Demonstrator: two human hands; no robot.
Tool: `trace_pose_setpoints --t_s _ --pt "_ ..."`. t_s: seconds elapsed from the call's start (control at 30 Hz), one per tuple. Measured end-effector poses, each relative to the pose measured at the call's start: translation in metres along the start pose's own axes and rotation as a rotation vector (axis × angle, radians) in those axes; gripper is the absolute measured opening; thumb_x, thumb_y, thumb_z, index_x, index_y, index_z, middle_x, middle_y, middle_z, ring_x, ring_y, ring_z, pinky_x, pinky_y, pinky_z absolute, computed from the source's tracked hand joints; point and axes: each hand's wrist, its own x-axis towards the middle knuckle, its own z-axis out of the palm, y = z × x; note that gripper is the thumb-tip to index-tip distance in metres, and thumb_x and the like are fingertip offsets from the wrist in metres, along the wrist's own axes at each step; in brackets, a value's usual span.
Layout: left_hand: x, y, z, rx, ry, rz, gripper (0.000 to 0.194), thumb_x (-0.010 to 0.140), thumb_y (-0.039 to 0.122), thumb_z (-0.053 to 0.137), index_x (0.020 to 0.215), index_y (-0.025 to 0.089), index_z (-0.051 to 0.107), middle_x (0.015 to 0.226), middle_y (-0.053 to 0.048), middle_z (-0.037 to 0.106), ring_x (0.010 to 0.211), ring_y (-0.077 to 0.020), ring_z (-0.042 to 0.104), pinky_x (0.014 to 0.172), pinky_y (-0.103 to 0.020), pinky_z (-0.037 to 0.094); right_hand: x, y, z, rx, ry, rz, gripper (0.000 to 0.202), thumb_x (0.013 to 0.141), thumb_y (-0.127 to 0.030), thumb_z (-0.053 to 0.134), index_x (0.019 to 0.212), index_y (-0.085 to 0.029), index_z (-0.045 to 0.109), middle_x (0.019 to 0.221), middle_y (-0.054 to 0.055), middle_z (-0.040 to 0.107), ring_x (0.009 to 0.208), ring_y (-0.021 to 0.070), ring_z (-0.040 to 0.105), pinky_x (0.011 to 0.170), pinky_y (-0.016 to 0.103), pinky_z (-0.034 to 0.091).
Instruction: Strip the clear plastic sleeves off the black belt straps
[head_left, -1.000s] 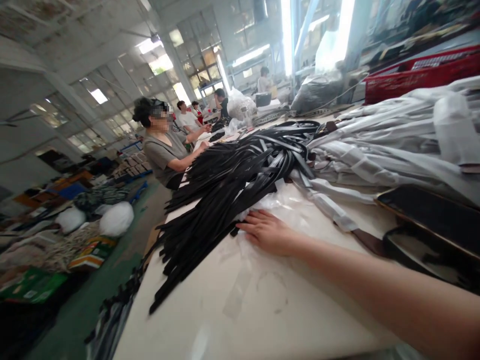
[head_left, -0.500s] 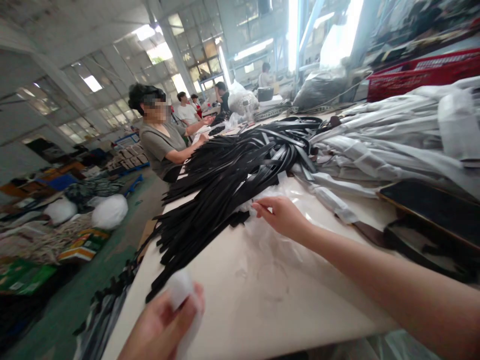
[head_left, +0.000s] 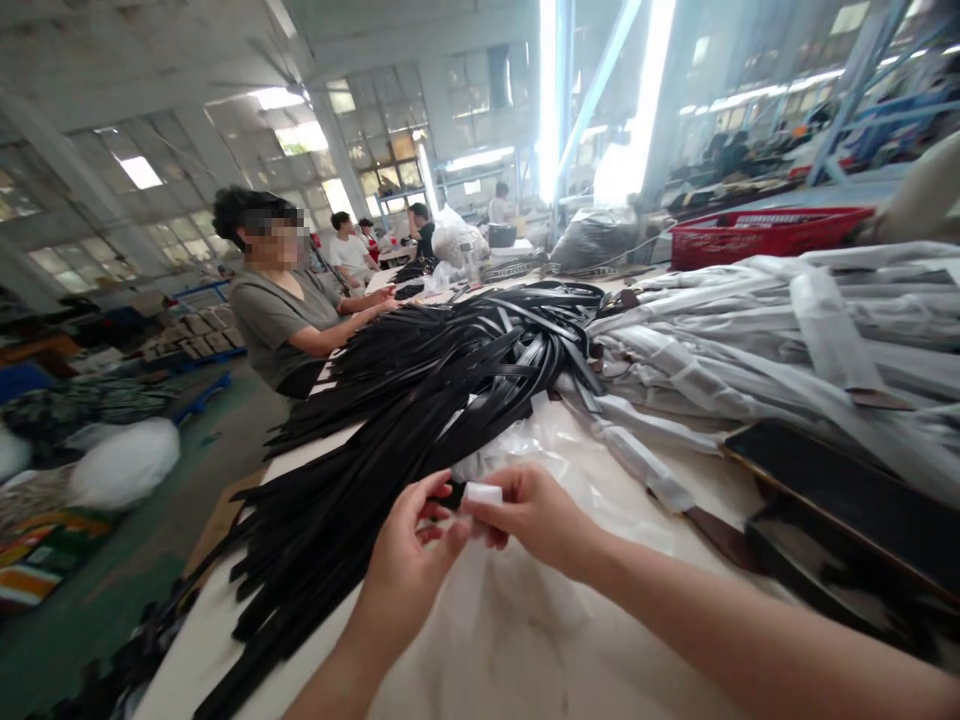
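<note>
Both hands are close together over the near part of the pale table (head_left: 360,640). My right hand (head_left: 536,515) pinches a small white piece (head_left: 484,494) between thumb and fingers. Beside it on the left, my left hand (head_left: 420,535) has its fingers curled and apart; nothing can be made out in its grip. A dark end shows between the hands. Long black straps (head_left: 390,420) lie in a heap beyond and left of them. Thin clear plastic (head_left: 555,440) is spread under and behind my right hand.
White-wrapped straps (head_left: 712,330) are piled at right, with a red basket (head_left: 750,235) behind them. A black flat-topped object (head_left: 847,490) stands at the right edge. Across the table at left, a person (head_left: 277,310) works with both hands at the straps.
My left hand has moved up and right to meet my right hand. The white material it held is no longer in it, and a white piece now shows in my right hand. The view has shifted right.
</note>
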Motion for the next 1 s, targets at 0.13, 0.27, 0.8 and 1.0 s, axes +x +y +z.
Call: trace_pose_setpoints --t_s 0.13,0.27,0.8,1.0 --pt "-0.004 0.011 -0.002 -0.03 -0.076 0.089 0.022 0.074 0.038 0.072 0.083 0.018 0.074 0.095 -0.007 0.064 0.081 -0.0196 0.061 0.066 -0.027 0.05 -0.008 0.005 0.019 -0.026 -0.14 0.098 0.047 0.075 -0.055 0.065 0.051 -0.015 0.055 0.044 -0.003 0.051 0.038 0.0063 0.044 0.038 0.017 0.032" --pt "-0.005 0.011 -0.004 -0.112 -0.022 0.017 0.034 0.073 0.039 0.072 0.053 0.015 0.059 0.061 0.002 0.05 0.056 -0.0107 0.047 0.053 -0.023 0.039 -0.014 0.008 0.024 -0.104 -0.303 0.112 0.036 0.078 -0.045 0.066 0.06 -0.015 0.058 0.05 -0.003 0.055 0.045 0.0093 0.053 0.044 0.018 0.041" --pt "0.019 0.01 -0.092 -0.038 0.366 0.079 0.044 0.049 0.049 0.083 0.052 0.016 0.053 0.047 0.007 0.048 0.048 -0.0082 0.04 0.054 -0.023 0.031 0.044 -0.023 0.001 -1.555 -0.091 -0.634 0.016 0.087 -0.01 0.051 0.096 -0.015 0.062 0.105 0.01 0.06 0.097 0.0211 0.055 0.087 0.031 0.04" --pt "0.015 0.01 -0.092 -0.043 0.142 0.026 0.044 0.058 0.047 0.08 0.055 0.018 0.048 0.069 -0.005 0.069 0.074 -0.02 0.065 0.067 -0.027 0.043 -0.001 -0.05 -0.08 -1.614 0.238 -0.516 0.026 0.082 -0.003 0.045 0.096 -0.017 0.062 0.086 0.007 0.065 0.089 0.0213 0.058 0.079 0.028 0.041"
